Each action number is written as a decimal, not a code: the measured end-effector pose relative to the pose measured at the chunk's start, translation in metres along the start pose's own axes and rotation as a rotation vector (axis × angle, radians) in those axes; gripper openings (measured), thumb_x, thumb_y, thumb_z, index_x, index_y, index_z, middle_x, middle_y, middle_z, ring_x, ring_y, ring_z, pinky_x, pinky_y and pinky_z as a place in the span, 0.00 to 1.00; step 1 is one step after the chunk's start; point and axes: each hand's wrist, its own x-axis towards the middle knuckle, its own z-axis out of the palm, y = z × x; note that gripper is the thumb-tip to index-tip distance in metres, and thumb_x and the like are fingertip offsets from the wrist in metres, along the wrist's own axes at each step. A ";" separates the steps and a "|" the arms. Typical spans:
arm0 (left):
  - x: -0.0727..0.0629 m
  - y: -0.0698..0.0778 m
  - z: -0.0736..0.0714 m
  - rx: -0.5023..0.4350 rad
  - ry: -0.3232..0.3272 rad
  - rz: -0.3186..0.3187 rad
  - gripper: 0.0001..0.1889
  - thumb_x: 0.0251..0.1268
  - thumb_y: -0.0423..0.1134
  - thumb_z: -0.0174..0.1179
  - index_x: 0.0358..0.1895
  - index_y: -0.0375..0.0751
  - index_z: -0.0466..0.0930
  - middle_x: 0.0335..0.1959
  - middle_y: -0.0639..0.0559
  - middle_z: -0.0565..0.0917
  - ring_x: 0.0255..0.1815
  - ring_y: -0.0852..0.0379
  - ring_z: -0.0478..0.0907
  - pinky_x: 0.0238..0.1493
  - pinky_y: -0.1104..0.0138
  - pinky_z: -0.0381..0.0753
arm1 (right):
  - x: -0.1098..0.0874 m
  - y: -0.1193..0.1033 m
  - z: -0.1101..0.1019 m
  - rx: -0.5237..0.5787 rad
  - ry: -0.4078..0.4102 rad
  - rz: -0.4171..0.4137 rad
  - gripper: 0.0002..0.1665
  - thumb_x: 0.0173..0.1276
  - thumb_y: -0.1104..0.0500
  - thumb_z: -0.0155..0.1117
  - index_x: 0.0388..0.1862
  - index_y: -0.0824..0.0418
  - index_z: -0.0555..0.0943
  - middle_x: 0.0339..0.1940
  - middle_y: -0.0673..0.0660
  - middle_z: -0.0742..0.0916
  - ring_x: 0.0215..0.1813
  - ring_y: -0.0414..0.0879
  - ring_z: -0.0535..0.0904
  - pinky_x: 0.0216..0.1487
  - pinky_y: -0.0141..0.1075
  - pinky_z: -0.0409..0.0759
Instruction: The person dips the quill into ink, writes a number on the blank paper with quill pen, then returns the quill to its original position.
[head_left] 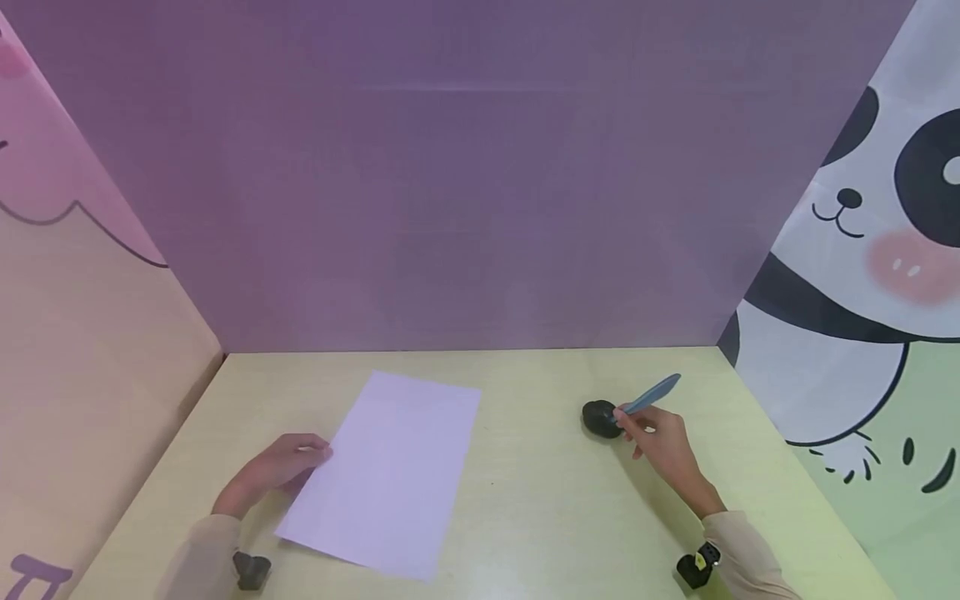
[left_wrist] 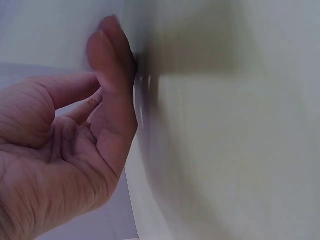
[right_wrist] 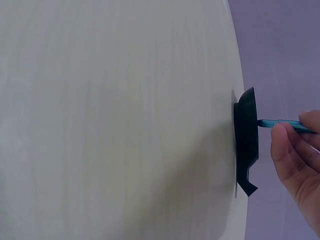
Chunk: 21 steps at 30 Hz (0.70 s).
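Observation:
A white sheet of paper (head_left: 393,479) lies at a slant left of the table's middle. My left hand (head_left: 285,462) is at its left edge, thumb and fingers together where that edge meets the fingertips. In the left wrist view the left hand (left_wrist: 75,135) is seen from the palm side, close above the tabletop. A small black dish (head_left: 600,418) stands on the right part of the table. My right hand (head_left: 662,442) pinches a slim blue brush (head_left: 652,393), tilted. In the right wrist view the brush's dark tip touches or nearly touches the dish (right_wrist: 246,142).
The pale wooden table (head_left: 525,508) ends at a purple backdrop (head_left: 480,208). A pink panel (head_left: 82,358) stands on the left, and a panda-patterned panel (head_left: 825,367) on the right. Small black devices sit at both wrists.

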 end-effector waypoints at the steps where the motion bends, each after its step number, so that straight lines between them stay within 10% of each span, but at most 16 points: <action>1: 0.000 0.000 0.001 -0.007 -0.003 0.006 0.21 0.82 0.42 0.52 0.60 0.22 0.76 0.41 0.44 0.86 0.38 0.53 0.84 0.38 0.61 0.89 | 0.000 0.000 0.000 0.001 0.002 -0.001 0.11 0.76 0.63 0.66 0.48 0.71 0.87 0.25 0.66 0.87 0.16 0.37 0.78 0.17 0.38 0.84; 21: -0.002 0.011 0.015 -0.052 -0.031 0.051 0.19 0.81 0.38 0.53 0.57 0.20 0.76 0.33 0.46 0.86 0.29 0.53 0.83 0.32 0.60 0.91 | -0.001 -0.001 0.002 0.050 0.018 -0.082 0.10 0.75 0.68 0.65 0.50 0.74 0.86 0.26 0.66 0.86 0.23 0.46 0.83 0.16 0.33 0.84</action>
